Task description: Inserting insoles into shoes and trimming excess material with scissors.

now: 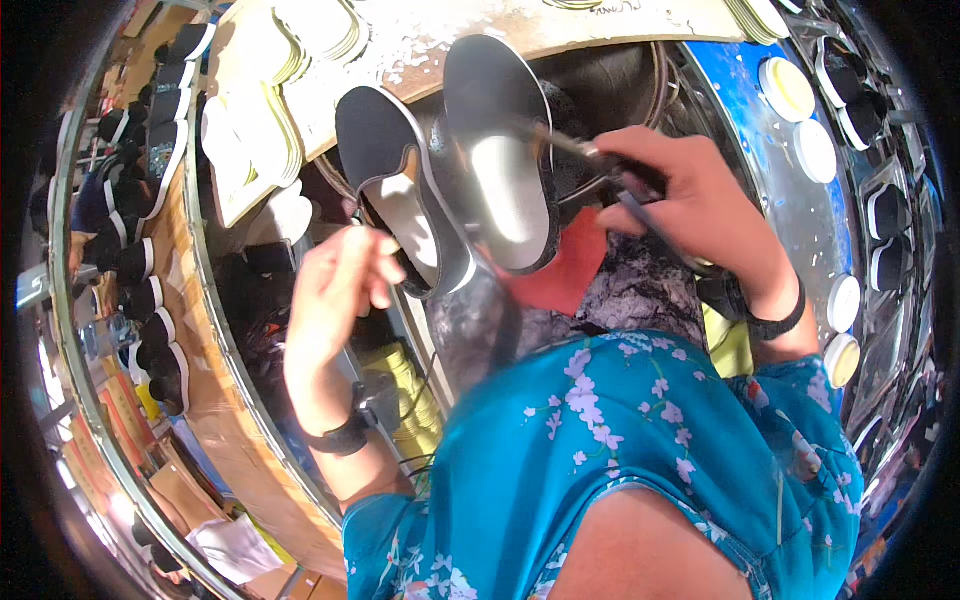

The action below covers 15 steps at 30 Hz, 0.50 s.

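Observation:
Two black slip-on shoes with white rims and pale insoles lie before me: the left shoe (375,135) and the right shoe (490,85), toes pointing away. My right hand (690,195) grips a dark-handled tool (570,143) with a thin metal end, which reaches over the side of the right shoe. The tool's tip is blurred, so I cannot tell its exact kind. Beside the left shoe's opening is my left hand (345,280), its fingers curled. Whatever it may pinch is hidden. A red cloth-like piece (565,265) lies under the right shoe's heel.
A pale board (400,50) across the far side carries stacked sole-shaped pieces (285,130) and white scraps. Round white lids or tubs (815,150) line the blue-grey surface at right. More black shoes stand on racks at the far left (165,100) and right (885,210).

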Available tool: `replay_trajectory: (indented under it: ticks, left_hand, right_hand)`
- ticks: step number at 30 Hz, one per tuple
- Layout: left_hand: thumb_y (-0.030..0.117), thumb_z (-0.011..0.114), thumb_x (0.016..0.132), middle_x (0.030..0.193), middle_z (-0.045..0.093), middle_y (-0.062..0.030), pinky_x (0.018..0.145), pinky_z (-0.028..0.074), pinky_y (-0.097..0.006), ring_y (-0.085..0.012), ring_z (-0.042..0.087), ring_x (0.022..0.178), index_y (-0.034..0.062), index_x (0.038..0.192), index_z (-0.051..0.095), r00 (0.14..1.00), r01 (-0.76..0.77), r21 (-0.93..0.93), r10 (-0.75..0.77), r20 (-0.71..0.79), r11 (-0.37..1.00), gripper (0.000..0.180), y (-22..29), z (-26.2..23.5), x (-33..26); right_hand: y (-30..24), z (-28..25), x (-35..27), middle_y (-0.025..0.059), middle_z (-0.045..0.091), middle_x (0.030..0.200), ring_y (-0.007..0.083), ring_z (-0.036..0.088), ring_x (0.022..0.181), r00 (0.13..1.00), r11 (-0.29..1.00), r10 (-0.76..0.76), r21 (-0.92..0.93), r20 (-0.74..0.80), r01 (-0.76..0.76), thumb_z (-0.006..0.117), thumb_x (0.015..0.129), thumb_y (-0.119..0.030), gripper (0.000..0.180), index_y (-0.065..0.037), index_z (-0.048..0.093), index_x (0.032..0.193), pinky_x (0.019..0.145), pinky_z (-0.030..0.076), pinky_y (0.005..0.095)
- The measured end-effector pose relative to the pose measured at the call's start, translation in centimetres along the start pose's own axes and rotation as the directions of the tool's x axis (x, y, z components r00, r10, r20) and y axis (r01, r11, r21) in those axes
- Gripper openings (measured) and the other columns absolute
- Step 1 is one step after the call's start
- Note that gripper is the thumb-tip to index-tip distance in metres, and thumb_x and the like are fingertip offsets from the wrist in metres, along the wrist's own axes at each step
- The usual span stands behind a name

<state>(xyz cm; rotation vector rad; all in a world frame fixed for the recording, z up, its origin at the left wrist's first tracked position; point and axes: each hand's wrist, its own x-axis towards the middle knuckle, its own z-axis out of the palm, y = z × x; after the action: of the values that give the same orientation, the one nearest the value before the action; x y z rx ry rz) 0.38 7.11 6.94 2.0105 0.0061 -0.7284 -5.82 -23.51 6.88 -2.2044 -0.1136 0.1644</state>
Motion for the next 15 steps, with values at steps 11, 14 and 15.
replay_trajectory:
  ticks: [11, 14, 15]
  left_hand:
    - [0.014, 0.047, 0.077, 0.078, 0.059, -0.0286, 0.071, 0.048, -0.046, -0.0400, 0.061, 0.079, -0.0042, 0.075, 0.062, 0.928, -0.071, 0.488, 0.237, -0.287, 0.870, 0.023, 0.1, 7.8, 7.8]
    - [0.013, 0.048, 0.077, 0.083, 0.057, -0.0297, 0.069, 0.046, -0.048, -0.0415, 0.058, 0.080, -0.0052, 0.080, 0.060, 0.912, -0.100, 0.517, 0.286, -0.294, 0.850, 0.022, -1.3, 4.4, 3.3]
    - [0.013, 0.049, 0.077, 0.083, 0.057, -0.0293, 0.068, 0.047, -0.047, -0.0410, 0.059, 0.080, -0.0053, 0.081, 0.059, 0.881, -0.119, 0.512, 0.328, -0.340, 0.851, 0.021, -2.0, 3.4, 0.8]
  right_hand:
    - [4.3, 0.9, -3.4, 0.0070, 0.063, 0.075, 0.0110, 0.057, 0.064, 0.951, 0.975, 0.192, 0.153, -0.242, -0.158, 0.072, 0.070, -0.014, 0.043, -0.004, 0.057, 0.109, 0.057, 0.043, 0.0242]
    - [4.9, 0.8, -3.1, 0.0024, 0.053, 0.057, 0.0072, 0.045, 0.039, 0.911, 0.907, 0.376, 0.268, -0.171, -0.324, 0.062, 0.078, -0.010, 0.042, -0.008, 0.051, 0.118, 0.034, 0.030, 0.0216]
    - [5.0, 0.8, -3.1, 0.0031, 0.053, 0.056, 0.0085, 0.045, 0.038, 0.934, 0.915, 0.328, 0.292, -0.141, -0.277, 0.058, 0.080, -0.011, 0.041, -0.009, 0.049, 0.120, 0.033, 0.030, 0.0221]
